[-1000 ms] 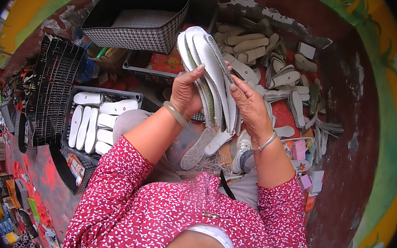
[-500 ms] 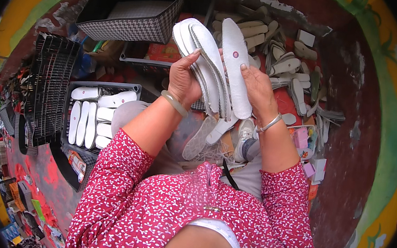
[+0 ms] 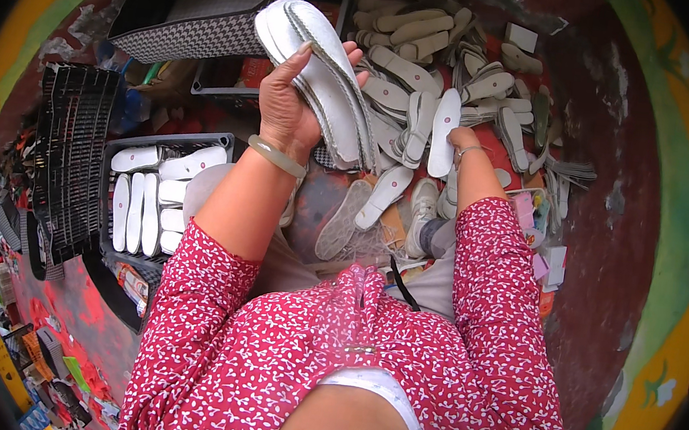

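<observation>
My left hand [image 3: 289, 104] is raised and grips a fanned stack of white shoe insoles [image 3: 318, 69]. A pale bangle circles that wrist. My right hand [image 3: 460, 136] reaches down to the floor and holds one white insole [image 3: 444, 133] at the edge of the loose insole pile [image 3: 436, 65]. Two more insoles [image 3: 362, 208] lie below the stack, near my knees. Both sleeves are red with small white print.
A black crate [image 3: 157, 195] at my left holds rows of white insoles. A dark woven basket [image 3: 207, 7] stands at the back left. Black mesh trays [image 3: 65, 152] lean at the far left. Small boxes and scraps [image 3: 546, 253] lie at the right on the red floor.
My right hand drew one insole off the stack and lowered it to the pile on the right. The left hand stayed up, holding the stack.
</observation>
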